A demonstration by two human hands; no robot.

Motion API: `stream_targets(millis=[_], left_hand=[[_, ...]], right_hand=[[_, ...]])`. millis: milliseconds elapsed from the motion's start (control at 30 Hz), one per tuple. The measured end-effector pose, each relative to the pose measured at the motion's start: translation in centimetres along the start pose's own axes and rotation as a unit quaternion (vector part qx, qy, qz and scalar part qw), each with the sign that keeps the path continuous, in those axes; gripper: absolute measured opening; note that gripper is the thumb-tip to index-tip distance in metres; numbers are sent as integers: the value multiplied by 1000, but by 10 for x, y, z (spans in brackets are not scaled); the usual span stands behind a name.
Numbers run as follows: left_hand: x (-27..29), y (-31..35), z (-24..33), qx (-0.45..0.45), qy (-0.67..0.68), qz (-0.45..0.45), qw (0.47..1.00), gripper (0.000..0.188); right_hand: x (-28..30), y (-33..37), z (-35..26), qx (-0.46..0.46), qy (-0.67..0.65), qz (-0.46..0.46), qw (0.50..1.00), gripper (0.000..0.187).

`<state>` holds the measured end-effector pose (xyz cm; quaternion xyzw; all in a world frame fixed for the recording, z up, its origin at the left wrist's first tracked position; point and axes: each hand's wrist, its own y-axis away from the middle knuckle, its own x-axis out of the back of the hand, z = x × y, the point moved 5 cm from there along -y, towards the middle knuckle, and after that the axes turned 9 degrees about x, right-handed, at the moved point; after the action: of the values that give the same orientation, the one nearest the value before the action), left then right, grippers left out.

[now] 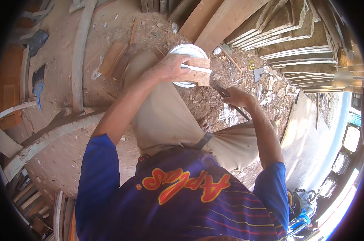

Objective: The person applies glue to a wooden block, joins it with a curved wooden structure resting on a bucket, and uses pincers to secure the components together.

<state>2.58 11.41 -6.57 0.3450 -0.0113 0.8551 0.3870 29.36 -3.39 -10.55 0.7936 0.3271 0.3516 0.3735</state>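
Observation:
My left hand (170, 68) is closed on a small light wooden block (203, 79) with a notched lower edge. A narrow white strip (198, 69) lies across the block, its near end under my fingers. Block and hand are over a round white bucket (186, 49), whose rim shows behind them. In my right hand (239, 98) is a dark pair of pliers (222, 90); the jaws point toward the block, a short gap from its corner. One handle (243, 113) sticks out below the hand.
Wood scraps and rubble (266, 86) cover the dirt floor to the right. Boards (214, 24) lean at the back, with stacked frames (298, 40) at the far right. A curved timber (49, 136) lies at left. A board piece (113, 58) rests by my knee.

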Motion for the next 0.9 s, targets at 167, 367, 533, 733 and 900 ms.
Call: stream_targets(millis=[167,367,533,733,900], left_hand=[[-8,2,-5,-72,-36,69,994,28],[-9,2,1,-70,-37,57,995,25],[-12,2,-7,-70,-51,73,994,26],[-12,2,-5,-76,-27,73,994,26],[-13,2,-4,-91,-42,82,992,32]], right_hand=[[18,42,46,-85,57,-57,993,26],[50,98,108,-163,358,95,914,30],[66,161,96,-128,7,208,970,36],[31,160,16,159,-361,510,765,53],[31,118,-35,200,-441,323,813,57]])
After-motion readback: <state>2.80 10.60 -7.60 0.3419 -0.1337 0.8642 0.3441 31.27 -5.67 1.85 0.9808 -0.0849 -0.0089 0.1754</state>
